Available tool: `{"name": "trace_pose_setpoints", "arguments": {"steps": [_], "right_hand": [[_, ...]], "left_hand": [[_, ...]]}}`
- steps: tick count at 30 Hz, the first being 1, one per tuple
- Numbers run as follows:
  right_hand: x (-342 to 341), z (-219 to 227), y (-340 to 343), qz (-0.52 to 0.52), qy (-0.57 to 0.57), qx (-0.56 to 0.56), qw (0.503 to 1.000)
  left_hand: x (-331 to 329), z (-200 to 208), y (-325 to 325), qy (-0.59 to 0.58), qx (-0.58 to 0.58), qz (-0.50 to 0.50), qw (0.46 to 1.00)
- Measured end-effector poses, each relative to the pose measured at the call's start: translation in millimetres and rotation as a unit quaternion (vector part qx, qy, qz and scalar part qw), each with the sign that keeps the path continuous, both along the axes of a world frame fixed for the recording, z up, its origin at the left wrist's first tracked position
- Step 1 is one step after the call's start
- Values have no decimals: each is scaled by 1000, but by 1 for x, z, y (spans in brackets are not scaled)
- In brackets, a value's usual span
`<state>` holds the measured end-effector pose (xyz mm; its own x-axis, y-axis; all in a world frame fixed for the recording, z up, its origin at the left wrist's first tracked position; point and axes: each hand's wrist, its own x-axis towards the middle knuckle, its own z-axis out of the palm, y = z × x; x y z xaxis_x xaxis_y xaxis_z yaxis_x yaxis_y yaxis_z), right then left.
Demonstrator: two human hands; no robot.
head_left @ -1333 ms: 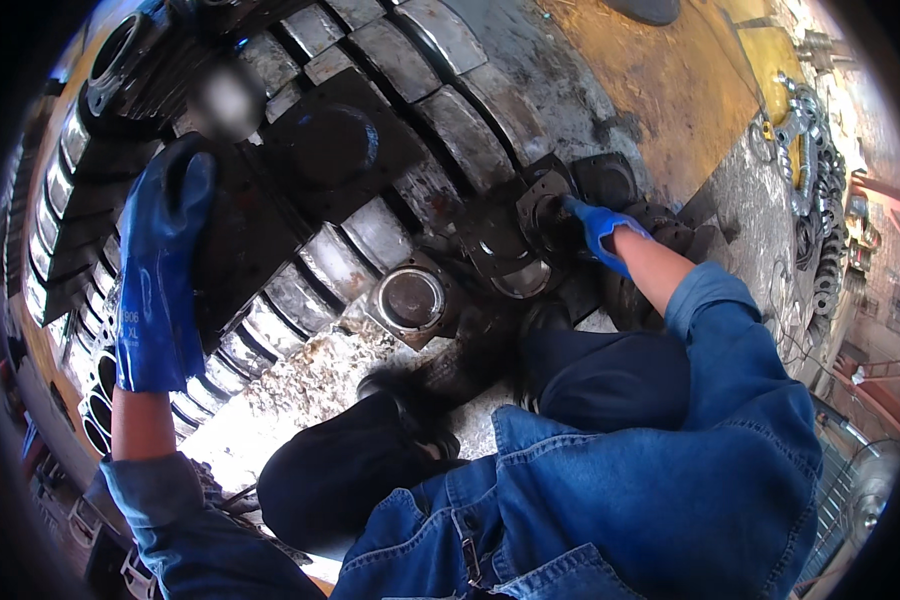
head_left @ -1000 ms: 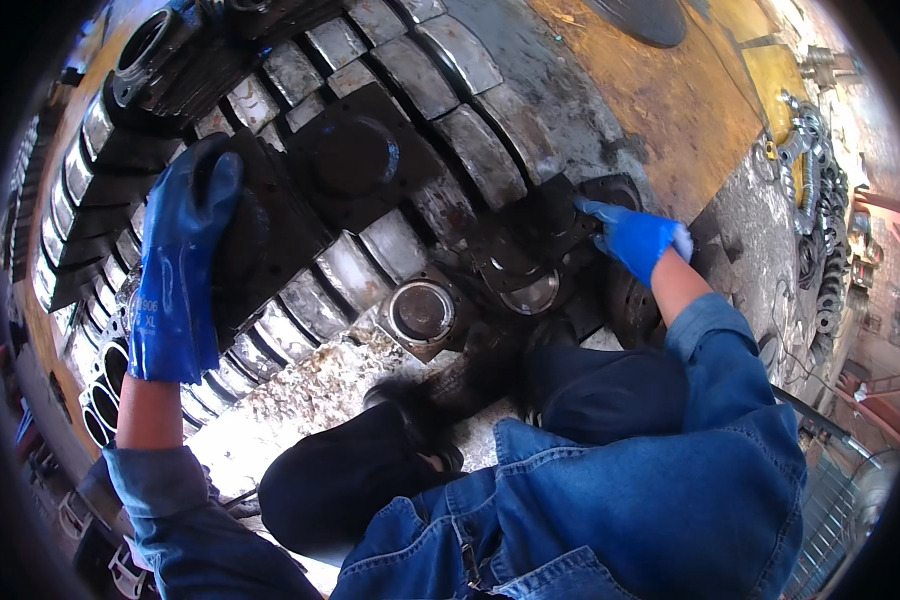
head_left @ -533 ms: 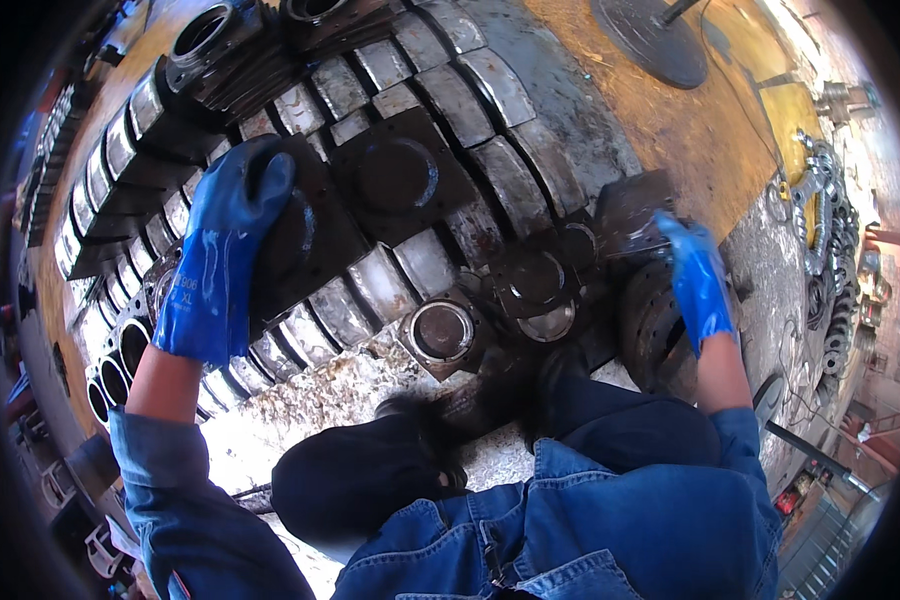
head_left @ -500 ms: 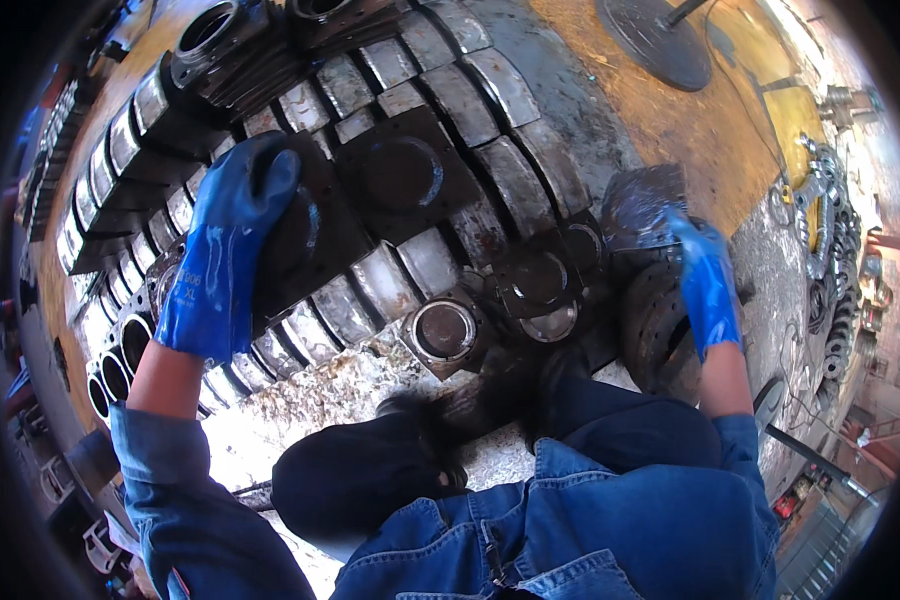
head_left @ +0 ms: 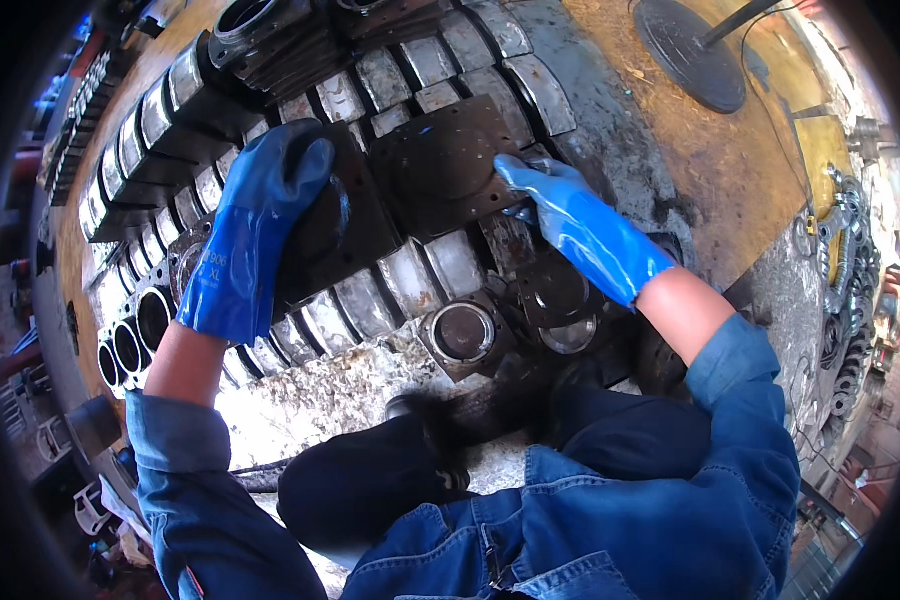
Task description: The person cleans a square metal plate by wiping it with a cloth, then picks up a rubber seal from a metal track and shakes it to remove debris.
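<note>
My left hand [head_left: 280, 185], in a blue rubber glove, is curled over the upper left edge of a dark square metal plate [head_left: 345, 225] with a chalky blue arc on it. My right hand [head_left: 550, 190], gloved alike, pinches the right edge of another dark metal plate [head_left: 445, 165] marked with a faint circle. That plate lies just right of the first one, above rows of curved metal pieces [head_left: 410, 280]. Part of the left plate is hidden under my left glove.
Nearer my feet stand a ringed metal part [head_left: 463, 332] and a dark plate with a round opening [head_left: 555, 295]. Stacked flanged parts [head_left: 270, 50] rise at the far left. A round black stand base [head_left: 690, 55] is at the far right, with metal rings [head_left: 850, 330] along the right side.
My right hand has come left and inward with a dark plate, now over the middle plate whose blue arc showed before. My left hand stays on its plate. The view has shifted slightly.
</note>
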<state>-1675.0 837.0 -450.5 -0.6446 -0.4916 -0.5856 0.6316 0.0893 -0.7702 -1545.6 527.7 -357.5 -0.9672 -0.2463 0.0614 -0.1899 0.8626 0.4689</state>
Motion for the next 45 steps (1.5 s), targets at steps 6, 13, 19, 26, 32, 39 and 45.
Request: {"name": "trace_pose_setpoints", "arguments": {"steps": [6, 13, 19, 26, 32, 39, 45], "right_hand": [[-23, 36, -6, 273, 183, 236, 914], [-52, 39, 8, 175, 356, 246, 884], [-58, -15, -26, 277, 335, 213, 875], [-50, 29, -56, 328, 428, 315, 781], [-34, 50, -69, 330, 449, 309, 771], [-49, 78, 41, 321, 324, 365, 811], [-30, 18, 175, 328, 127, 410, 842]], "left_hand": [[2, 0, -2, 30, -15, -11, 999], [-5, 5, 8, 14, -12, -12, 1000], [-3, 6, 3, 8, 2, -3, 1000], [2, 5, 0, 22, -2, -15, 1000], [8, 21, -6, 9, -72, -9, 997], [5, -9, -9, 37, -26, -13, 999], [-1, -26, -17, 53, -20, -22, 998]]}}
